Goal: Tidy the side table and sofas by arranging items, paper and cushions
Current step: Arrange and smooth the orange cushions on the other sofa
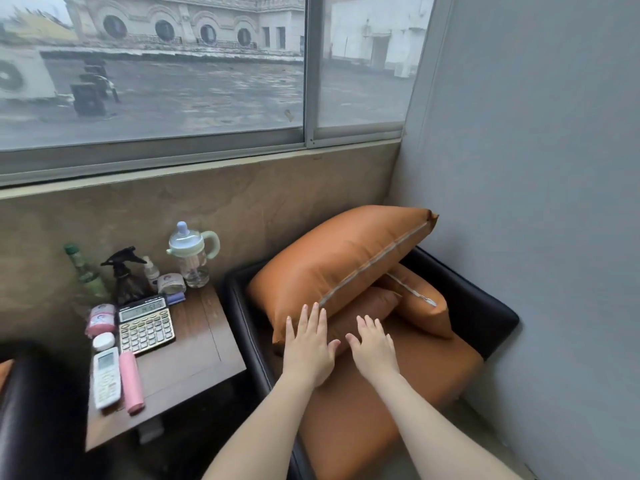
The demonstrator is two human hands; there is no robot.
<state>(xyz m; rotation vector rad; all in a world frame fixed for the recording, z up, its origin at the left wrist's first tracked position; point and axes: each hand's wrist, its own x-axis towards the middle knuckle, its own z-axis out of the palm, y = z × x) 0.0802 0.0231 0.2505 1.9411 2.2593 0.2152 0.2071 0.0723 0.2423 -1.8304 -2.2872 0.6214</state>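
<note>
A large orange cushion [341, 259] lies tilted on top of two smaller orange cushions [420, 306] on a black sofa chair [485, 306] with an orange seat. My left hand [308, 344] lies flat, fingers spread, on the near corner of the large cushion. My right hand [374, 348] hovers open just to its right, over the lower cushion [363, 311]. Neither hand grips anything. To the left stands the wooden side table [194, 355] with items lined along its left and back.
On the table: a calculator [146, 323], a white remote [106, 377], a pink tube [131, 382], a pink roll [101, 318], a spray bottle [124, 275], a green bottle [86, 271] and a baby cup [192, 252]. Another black sofa arm [34, 410] is at left. A grey wall is at right.
</note>
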